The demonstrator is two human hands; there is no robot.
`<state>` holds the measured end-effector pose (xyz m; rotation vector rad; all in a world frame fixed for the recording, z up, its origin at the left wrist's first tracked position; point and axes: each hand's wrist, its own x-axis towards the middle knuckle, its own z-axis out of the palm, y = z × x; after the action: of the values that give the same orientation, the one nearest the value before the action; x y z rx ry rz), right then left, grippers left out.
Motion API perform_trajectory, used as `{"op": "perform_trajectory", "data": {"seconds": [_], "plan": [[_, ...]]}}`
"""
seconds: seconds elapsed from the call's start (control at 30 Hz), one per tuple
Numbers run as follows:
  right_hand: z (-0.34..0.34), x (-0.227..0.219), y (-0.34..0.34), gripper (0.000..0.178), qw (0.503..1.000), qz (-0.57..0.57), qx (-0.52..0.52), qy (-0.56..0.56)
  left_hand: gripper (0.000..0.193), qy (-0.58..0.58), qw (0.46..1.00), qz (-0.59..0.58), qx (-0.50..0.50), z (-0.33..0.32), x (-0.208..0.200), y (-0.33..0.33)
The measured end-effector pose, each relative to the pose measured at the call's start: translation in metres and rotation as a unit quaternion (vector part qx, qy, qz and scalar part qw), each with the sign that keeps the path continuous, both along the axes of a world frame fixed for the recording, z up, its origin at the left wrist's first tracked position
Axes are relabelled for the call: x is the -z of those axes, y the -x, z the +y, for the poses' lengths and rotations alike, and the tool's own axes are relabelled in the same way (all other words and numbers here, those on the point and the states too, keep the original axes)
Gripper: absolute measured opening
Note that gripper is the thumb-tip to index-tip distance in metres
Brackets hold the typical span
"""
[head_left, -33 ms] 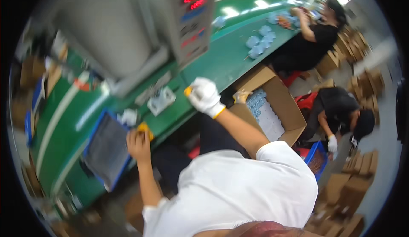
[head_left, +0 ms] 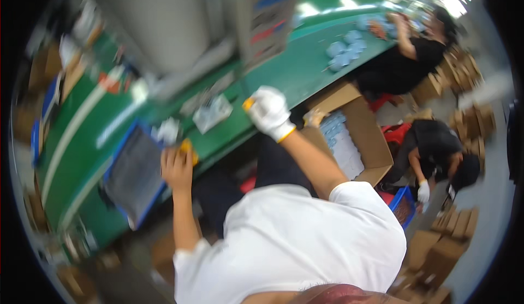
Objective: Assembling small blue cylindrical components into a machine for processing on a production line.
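My right hand (head_left: pixel 270 110), in a white knitted glove with a yellow cuff, is closed over the green bench (head_left: pixel 305 77). A small yellow piece (head_left: pixel 248 104) shows at its fingertips; blur hides its kind. My bare left hand (head_left: pixel 177 167) is at the bench's front edge, beside a blue-rimmed dark tray (head_left: pixel 134 175). Its fingers are bent, with another yellow piece (head_left: pixel 188 151) against the thumb side; I cannot make out its kind. Between the hands lies a clear-and-white small packet (head_left: pixel 212 113). A crumpled white item (head_left: pixel 167 131) rests near the tray.
A large grey machine (head_left: pixel 164 25) with a red-lit display panel (head_left: pixel 270 20) stands on the bench. An open carton (head_left: pixel 374 145) with light-blue pieces is at my right. Light-blue items (head_left: pixel 346 50) lie farther along. Two co-workers (head_left: pixel 423 50) are at the right, one bending over a blue bin (head_left: pixel 403 208).
The whole view has shifted slightly, with the machine and bench moving right in the picture. Both hands keep nearly the same places and poses.
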<state>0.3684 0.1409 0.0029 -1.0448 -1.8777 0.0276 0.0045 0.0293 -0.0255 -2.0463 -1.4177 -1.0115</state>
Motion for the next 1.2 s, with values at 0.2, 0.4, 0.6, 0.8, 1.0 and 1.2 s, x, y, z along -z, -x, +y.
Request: {"op": "perform_trajectory", "data": {"seconds": [0.2,0.4,0.6,0.8,1.0,1.2], "plan": [[-0.007,0.080,-0.015,0.041,0.951,0.271,-0.082,0.126,0.021,0.121,0.964,-0.237,-0.006,-0.006,-0.014,0.026],[-0.007,0.082,-0.007,0.038,0.953,0.265,-0.069,0.129,0.026,0.325,0.894,-0.236,-0.197,-0.049,-0.011,0.132],[-0.004,0.088,-0.006,0.038,0.957,0.255,-0.064,0.126,0.023,0.406,0.887,-0.156,-0.153,-0.039,-0.023,0.125],[-0.010,0.072,-0.004,0.034,0.960,0.249,-0.036,0.125,0.020,0.428,0.890,-0.111,-0.109,-0.026,-0.018,0.137],[-0.004,0.047,-0.006,0.029,0.883,0.392,-0.053,0.250,0.021,0.463,0.859,-0.070,-0.209,-0.029,-0.036,0.127],[-0.017,-0.034,0.019,0.048,0.961,0.245,-0.030,0.123,0.020,0.461,0.872,-0.056,-0.157,-0.020,-0.034,0.128]]}}
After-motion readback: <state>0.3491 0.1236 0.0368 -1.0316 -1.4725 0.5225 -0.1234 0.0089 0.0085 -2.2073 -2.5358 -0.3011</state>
